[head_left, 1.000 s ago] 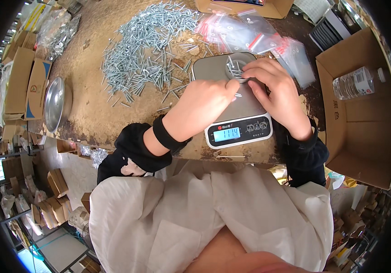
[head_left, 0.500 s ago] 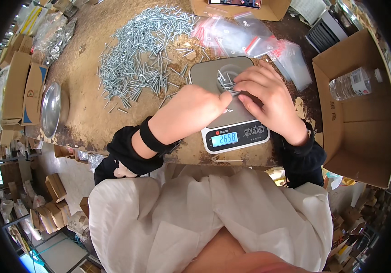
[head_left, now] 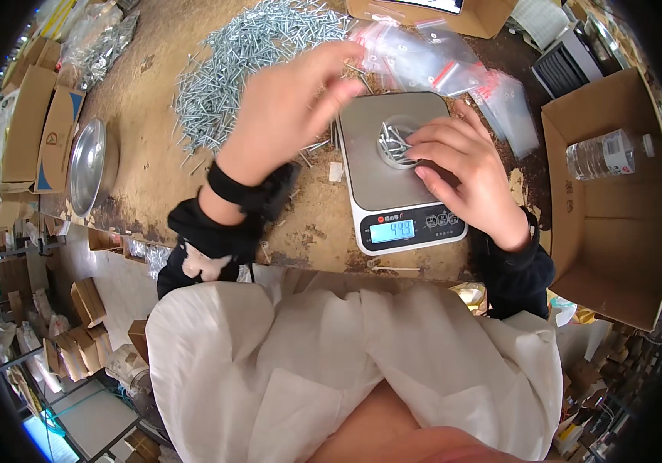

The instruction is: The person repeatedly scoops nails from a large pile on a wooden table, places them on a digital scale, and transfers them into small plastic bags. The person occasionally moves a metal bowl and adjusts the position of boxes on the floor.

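Note:
A kitchen-type digital scale (head_left: 369, 185) with a steel plate and lit display stands before me. On its plate is a small round cup (head_left: 386, 160) with several silver screws (head_left: 395, 139) in it. My right hand (head_left: 473, 170) is at the cup's right side, bent fingers over the rim and thumb just outside it. My left hand (head_left: 284, 108) is raised left of the scale, thumb and fingers apart, slightly blurred, with nothing visible in it. Behind and below it spreads a big heap of silver screws (head_left: 230, 58), partly hidden by that hand.
Clear zip bags (head_left: 416, 58) with red seals lie behind the scale. An open cardboard box (head_left: 608, 224) with a plastic bottle (head_left: 601, 157) stands at right. A metal bowl (head_left: 88, 166) sits at the table's left edge, beside another carton (head_left: 57, 139).
My left hand has moved from the cup up and left toward the heap, its fingers parting. My right hand has stayed by the cup. The scale's reading has dropped.

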`<state>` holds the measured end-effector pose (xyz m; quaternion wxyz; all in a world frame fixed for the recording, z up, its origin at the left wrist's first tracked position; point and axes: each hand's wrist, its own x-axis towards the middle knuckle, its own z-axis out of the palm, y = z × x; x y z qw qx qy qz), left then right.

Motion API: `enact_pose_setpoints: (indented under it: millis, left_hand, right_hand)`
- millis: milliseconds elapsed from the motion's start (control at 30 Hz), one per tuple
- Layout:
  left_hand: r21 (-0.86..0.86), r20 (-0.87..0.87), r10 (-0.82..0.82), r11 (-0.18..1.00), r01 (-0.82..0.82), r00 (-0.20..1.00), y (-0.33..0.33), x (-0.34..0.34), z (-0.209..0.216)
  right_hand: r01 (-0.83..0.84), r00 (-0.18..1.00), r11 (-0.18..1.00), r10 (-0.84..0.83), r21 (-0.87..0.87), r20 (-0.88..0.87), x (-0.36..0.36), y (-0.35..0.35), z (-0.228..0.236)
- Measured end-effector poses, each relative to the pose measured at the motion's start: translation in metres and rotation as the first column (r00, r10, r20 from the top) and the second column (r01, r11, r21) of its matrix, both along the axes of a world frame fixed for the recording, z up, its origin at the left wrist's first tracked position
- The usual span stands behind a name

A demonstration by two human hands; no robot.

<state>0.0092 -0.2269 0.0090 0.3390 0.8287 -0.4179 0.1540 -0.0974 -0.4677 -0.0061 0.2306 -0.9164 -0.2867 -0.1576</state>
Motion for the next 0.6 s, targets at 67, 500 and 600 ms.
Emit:
enact_pose_setpoints:
  millis: [67,500,600]
  left_hand:
    - [0.109,-0.015,0.141,0.984,-0.138,0.99,0.019,0.018,0.007]
    - [0.406,0.126,0.159,0.893,-0.197,0.979,0.067,0.073,-0.073]
    - [0.402,0.139,0.192,0.885,-0.233,0.971,0.067,0.076,-0.077]
  right_hand:
    - [-0.001,1.0,1.0,0.001,0.029,0.014,0.0,0.002,0.004]
    - [0.59,0.807,0.795,-0.586,-0.139,0.072,0.03,-0.123,-0.048]
    - [0.613,0.778,0.762,-0.628,-0.209,-0.006,0.032,-0.141,-0.064]
